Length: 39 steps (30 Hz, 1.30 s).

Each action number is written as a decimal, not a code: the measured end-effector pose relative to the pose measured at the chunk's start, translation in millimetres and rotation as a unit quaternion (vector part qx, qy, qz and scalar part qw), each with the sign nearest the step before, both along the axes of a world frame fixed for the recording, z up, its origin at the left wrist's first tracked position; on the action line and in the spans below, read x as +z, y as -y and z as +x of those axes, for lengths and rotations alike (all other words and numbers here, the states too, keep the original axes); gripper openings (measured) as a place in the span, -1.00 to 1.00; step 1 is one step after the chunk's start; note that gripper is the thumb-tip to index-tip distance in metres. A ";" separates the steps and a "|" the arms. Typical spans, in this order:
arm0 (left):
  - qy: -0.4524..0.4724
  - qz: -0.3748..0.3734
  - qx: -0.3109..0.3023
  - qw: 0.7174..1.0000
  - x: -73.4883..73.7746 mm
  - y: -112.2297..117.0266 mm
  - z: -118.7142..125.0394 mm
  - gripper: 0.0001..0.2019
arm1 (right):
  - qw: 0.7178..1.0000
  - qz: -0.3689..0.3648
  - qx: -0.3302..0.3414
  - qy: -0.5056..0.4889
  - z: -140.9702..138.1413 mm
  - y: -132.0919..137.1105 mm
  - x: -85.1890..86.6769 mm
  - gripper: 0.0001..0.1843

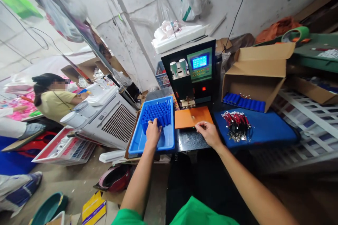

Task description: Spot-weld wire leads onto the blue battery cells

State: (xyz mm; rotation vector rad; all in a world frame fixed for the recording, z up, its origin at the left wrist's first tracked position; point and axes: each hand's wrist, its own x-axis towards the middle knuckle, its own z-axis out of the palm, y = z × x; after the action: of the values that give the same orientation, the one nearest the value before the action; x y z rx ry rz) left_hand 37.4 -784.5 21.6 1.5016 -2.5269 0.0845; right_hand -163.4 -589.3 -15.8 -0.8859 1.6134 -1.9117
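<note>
My left hand (152, 132) reaches into a blue plastic tray (169, 140) and closes its fingers on the upright blue battery cells (156, 113) packed there. My right hand (208, 130) rests at the near edge of an orange plate (191, 117), fingers pinched on something small I cannot make out. The orange plate lies under the head of a black spot-welding machine (191, 74) with a lit blue screen (199, 61).
A heap of red-and-black wires (237, 123) lies on a blue mat (269, 132). An open cardboard box (257, 74) holds blue cell packs (244, 102). A white air cooler (107, 119) stands to the left. A seated person (54, 100) works at far left.
</note>
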 end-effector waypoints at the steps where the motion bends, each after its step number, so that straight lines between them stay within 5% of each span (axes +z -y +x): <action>1: 0.000 0.007 -0.005 1.000 0.0 -0.1 -0.5 -0.60 | 1.000 0.000 -0.001 -0.002 0.3 0.4 -0.2 -0.61; 8: -0.021 0.031 -0.068 0.997 1.5 -7.3 -0.6 -0.75 | 1.000 -0.003 0.000 -0.003 2.6 4.8 -3.4 -0.67; 12: -0.160 0.066 -0.077 0.982 3.6 -9.9 0.0 -0.76 | 1.000 -0.007 -0.002 0.006 1.7 5.6 -1.7 -0.67; 16: -0.388 0.107 -0.084 0.912 12.4 -19.2 -24.6 -0.63 | 0.999 -0.011 -0.015 0.047 -4.7 8.2 3.3 -0.63; 20: -0.487 0.206 -0.150 0.835 15.1 -38.8 -80.2 -0.55 | 0.997 -0.020 -0.048 0.065 -15.3 13.7 9.8 -0.60; 26: -0.492 0.245 -0.194 0.813 -5.8 -56.2 -141.8 -0.69 | 0.994 -0.021 -0.085 0.062 -30.8 18.2 14.3 -0.56; 39: -0.507 0.266 -0.211 0.792 -21.9 -60.9 -149.9 -0.67 | 0.995 -0.027 -0.078 0.048 -52.7 63.1 26.6 -0.75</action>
State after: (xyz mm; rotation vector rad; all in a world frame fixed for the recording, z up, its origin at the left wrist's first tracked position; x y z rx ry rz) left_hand -112.5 -723.6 -0.2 0.6710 -1.8888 -1.2319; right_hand -216.1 -652.4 10.7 -0.6951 1.6232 -2.0801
